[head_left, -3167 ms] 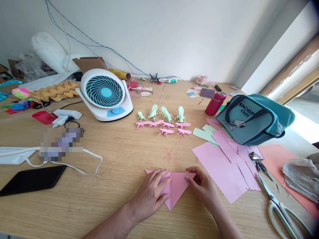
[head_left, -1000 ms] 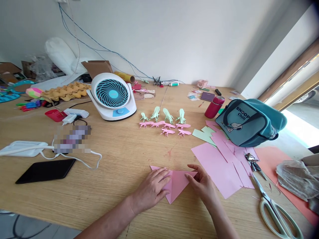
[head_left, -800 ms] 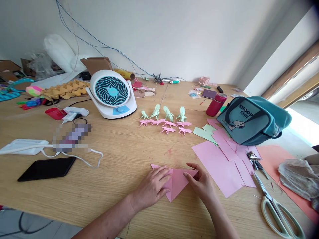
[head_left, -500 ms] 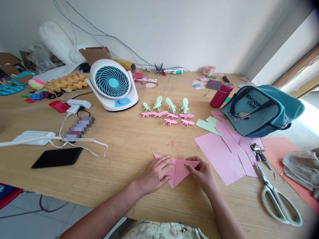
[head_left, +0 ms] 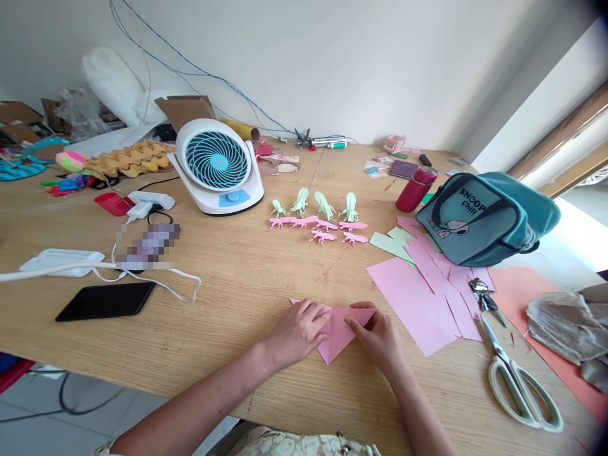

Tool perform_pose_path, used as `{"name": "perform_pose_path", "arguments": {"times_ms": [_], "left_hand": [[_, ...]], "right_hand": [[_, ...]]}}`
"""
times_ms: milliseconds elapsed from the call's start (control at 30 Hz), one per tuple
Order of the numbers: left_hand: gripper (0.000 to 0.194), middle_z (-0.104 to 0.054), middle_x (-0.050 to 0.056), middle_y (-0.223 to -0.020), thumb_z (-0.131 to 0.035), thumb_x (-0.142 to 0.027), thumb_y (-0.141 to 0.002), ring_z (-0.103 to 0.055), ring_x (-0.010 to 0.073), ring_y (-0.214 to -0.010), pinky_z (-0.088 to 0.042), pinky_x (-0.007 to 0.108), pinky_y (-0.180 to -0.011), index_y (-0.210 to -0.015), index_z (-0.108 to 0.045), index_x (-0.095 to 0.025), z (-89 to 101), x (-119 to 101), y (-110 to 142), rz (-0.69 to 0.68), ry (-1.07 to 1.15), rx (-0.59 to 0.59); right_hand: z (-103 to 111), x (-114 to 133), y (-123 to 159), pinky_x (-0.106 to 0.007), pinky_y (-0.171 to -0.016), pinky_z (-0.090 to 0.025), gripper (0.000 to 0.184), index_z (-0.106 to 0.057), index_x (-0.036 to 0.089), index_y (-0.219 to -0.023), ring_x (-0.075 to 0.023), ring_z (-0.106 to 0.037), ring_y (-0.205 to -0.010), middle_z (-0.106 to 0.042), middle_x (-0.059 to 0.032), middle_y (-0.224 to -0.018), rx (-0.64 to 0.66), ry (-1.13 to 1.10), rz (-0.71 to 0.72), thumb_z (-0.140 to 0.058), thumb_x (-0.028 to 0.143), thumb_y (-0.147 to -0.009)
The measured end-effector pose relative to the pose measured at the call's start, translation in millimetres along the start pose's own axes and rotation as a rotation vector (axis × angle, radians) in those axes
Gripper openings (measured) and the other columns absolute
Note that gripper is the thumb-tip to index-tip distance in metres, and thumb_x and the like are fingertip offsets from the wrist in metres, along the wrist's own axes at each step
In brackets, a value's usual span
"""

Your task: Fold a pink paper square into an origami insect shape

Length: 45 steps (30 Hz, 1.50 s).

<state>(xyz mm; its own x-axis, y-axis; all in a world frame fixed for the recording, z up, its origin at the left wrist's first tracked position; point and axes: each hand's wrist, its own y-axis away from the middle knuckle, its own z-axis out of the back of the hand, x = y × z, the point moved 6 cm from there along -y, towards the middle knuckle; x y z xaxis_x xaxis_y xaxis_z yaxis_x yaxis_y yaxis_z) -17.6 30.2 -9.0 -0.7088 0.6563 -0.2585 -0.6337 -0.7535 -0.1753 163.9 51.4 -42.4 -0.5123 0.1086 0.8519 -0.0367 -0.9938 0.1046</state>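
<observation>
A folded sheet of pink paper (head_left: 338, 332) lies on the wooden table close in front of me, with its lowest corner pointing my way and a crease down its middle. My left hand (head_left: 301, 332) rests over its left half, fingers bent and pressing on the paper, thumb near the centre crease. At the right corner, my right hand (head_left: 377, 332) pinches the paper, its thumb on top and the fingers behind the edge. The underside of the fold and some of the left fingertips are hidden.
Folded green paper insects (head_left: 324, 206) and pink paper insects (head_left: 323, 237) stand mid-table. Pink sheets (head_left: 418, 307), scissors (head_left: 517, 383), a teal bag (head_left: 479, 218) and a red bottle (head_left: 416, 190) are to the right. Leftward sit a fan (head_left: 216, 161), a black phone (head_left: 105, 301) and white cables.
Both hands stay on the pink paper. My left fingers are more bent than before, and my right thumb has slid slightly inward. The camera view has tilted and shifted; the table things have not moved.
</observation>
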Motion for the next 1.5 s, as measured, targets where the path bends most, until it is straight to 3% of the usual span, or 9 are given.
{"name": "perform_pose_path", "arguments": {"times_ms": [233,633,800,1133,1500], "left_hand": [[0.047,-0.061,0.010,-0.117,-0.064,-0.042,-0.091,-0.053,0.0262,-0.105,-0.046,0.040,-0.094,-0.128,-0.054,-0.015,-3.0,-2.4,-3.3,-0.018,-0.089,0.028],[0.069,-0.056,0.010,-0.138,-0.066,-0.052,-0.087,-0.050,0.0275,-0.110,-0.042,0.042,-0.098,-0.143,-0.044,-0.018,-10.8,-0.5,2.7,-0.081,-0.066,0.067],[0.065,-0.051,0.007,-0.147,-0.053,-0.056,-0.093,-0.046,0.0302,-0.118,-0.039,0.046,-0.101,-0.147,-0.041,-0.021,-12.7,-1.7,8.3,-0.157,-0.049,0.046],[0.064,-0.049,0.011,-0.148,-0.046,-0.058,-0.095,-0.043,0.0303,-0.131,-0.036,0.046,-0.108,-0.145,-0.044,-0.019,-19.1,2.2,12.2,-0.190,0.000,0.023],[0.061,-0.051,0.013,-0.146,-0.043,-0.060,-0.096,-0.046,0.0305,-0.131,-0.040,0.047,-0.107,-0.141,-0.050,-0.019,-16.3,1.6,12.6,-0.207,-0.002,-0.011]], "right_hand": [[-0.9,-0.3,-0.1,-0.031,-0.058,-0.045,0.033,-0.072,0.021,-0.092,-0.0230,-0.062,-0.066,-0.070,-0.0050,-0.072,-0.054,0.151,0.063,-0.063,0.049,-0.078],[-2.0,8.8,2.3,-0.031,-0.064,-0.043,0.028,-0.071,0.023,-0.088,-0.0238,-0.063,-0.074,-0.072,-0.0043,-0.079,-0.036,0.228,0.134,-0.052,0.044,-0.088],[-3.0,12.5,3.5,-0.034,-0.072,-0.042,0.025,-0.072,0.024,-0.085,-0.0258,-0.063,-0.080,-0.073,-0.0052,-0.083,-0.012,0.240,0.152,-0.052,0.040,-0.088],[-3.0,12.4,3.9,-0.035,-0.073,-0.041,0.028,-0.071,0.023,-0.084,-0.0250,-0.061,-0.078,-0.070,-0.0045,-0.079,-0.019,0.199,0.159,-0.050,0.040,-0.090],[-0.8,9.6,4.0,-0.033,-0.071,-0.043,0.028,-0.071,0.023,-0.083,-0.0240,-0.062,-0.077,-0.071,-0.0038,-0.080,-0.044,0.115,0.145,-0.052,0.042,-0.088]]}}
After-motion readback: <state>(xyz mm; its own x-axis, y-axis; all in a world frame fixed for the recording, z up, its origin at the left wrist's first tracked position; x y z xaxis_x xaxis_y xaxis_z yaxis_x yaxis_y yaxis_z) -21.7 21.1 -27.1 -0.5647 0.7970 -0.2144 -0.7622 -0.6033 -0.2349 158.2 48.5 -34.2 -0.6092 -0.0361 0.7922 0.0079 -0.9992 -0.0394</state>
